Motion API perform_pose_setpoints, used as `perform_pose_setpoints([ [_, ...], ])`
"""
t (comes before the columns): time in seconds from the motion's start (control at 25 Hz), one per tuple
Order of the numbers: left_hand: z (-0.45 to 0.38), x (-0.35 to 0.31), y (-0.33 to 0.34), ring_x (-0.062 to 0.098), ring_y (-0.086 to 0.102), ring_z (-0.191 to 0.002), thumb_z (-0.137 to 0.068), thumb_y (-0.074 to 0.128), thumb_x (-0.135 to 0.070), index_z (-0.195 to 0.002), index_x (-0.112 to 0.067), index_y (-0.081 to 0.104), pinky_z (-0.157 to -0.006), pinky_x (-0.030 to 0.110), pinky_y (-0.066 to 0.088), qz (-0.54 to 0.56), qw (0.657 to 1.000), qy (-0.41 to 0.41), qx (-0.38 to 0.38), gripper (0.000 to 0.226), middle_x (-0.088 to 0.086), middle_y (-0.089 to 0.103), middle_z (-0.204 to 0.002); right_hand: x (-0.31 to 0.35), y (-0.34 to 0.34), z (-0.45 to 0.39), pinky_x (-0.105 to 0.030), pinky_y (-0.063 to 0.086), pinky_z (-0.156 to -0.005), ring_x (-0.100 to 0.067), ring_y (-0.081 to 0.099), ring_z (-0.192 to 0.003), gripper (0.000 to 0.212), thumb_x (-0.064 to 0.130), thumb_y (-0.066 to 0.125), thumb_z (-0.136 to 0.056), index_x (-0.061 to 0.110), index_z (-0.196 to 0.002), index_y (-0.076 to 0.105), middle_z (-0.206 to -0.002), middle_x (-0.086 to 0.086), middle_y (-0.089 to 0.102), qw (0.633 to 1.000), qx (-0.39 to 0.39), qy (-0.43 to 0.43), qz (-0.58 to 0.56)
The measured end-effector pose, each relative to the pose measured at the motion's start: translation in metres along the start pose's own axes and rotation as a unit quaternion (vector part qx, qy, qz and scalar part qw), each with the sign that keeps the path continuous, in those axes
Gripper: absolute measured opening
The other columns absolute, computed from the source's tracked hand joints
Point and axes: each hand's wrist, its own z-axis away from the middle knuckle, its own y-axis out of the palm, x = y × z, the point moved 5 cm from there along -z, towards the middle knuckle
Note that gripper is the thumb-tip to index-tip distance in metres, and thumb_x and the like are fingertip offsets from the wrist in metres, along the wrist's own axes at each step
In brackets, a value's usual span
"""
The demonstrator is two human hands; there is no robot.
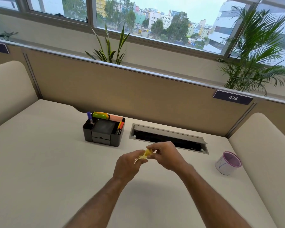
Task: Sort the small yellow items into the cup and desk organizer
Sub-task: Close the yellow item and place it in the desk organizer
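Here both hands [148,159] pinch yellow item [146,154].

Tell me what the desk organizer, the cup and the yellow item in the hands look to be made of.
Desk organizer: probably black plastic, with a smooth moulded body and a dull sheen. Cup: white wall with scribbled lines and a purple rim; paper or plastic, hard to tell. Yellow item: thin and crumpled between both hands, likely paper or film.

Cream counter [39,162] with a grey cable hatch [169,139] standing open. Beige partition [122,96] behind, labelled 474 [232,97]. Potted plants [257,60] beyond, under wide windows [163,22] showing daylight, trees, city buildings.
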Motion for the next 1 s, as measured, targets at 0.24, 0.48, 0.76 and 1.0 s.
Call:
perform_pose_setpoints([
  [0.24,-0.003,0.05,-0.026,0.021,0.064,-0.105,-0.078,0.075,-0.046,-0.132,-0.019,0.054,-0.083,0.032,0.054,-0.069,0.995,-0.077,-0.005,0.064,0.005,0.068,-0.122,0.039,0.018,-0.048,-0.033,0.057,-0.084,-0.012,0.061,-0.093,0.031,0.019,0.071,-0.089,0.022,-0.119,0.07,-0.111,0.001,0.072,0.998,-0.002,-0.042,0.037],
  [0.48,0.004,0.127,-0.054,0.024,0.04,-0.136,-0.085,0.058,-0.061,-0.144,-0.019,0.037,-0.11,0.04,0.035,-0.221,0.961,-0.148,0.071,0.076,0.005,0.047,-0.148,0.088,0.032,-0.115,-0.03,0.055,-0.078,-0.013,0.06,-0.087,0.031,0.019,0.069,-0.09,0.021,-0.12,0.068,-0.111,-0.003,0.072,0.993,-0.025,-0.108,0.05],
  [0.76,0.015,0.186,-0.047,0.024,0.011,-0.149,-0.076,-0.004,-0.079,-0.152,-0.021,0.015,-0.119,0.05,0.011,-0.33,0.918,-0.138,0.174,0.098,0.003,0.015,-0.163,0.126,0.074,-0.184,-0.044,0.058,-0.082,-0.025,0.062,-0.105,0.033,0.021,0.065,-0.091,0.02,-0.123,0.065,-0.115,-0.005,0.071,0.978,-0.01,-0.162,0.129],
  [1.0,0.015,0.215,-0.034,0.031,0.028,-0.144,-0.082,0.013,-0.08,-0.147,-0.015,0.034,-0.115,0.06,0.015,-0.343,0.907,-0.139,0.202,0.094,0.011,0.032,-0.156,0.133,0.113,-0.227,-0.048,0.058,-0.075,-0.028,0.061,-0.101,0.029,0.019,0.065,-0.089,0.019,-0.117,0.066,-0.11,-0.006,0.071,0.977,-0.005,-0.165,0.133],
])
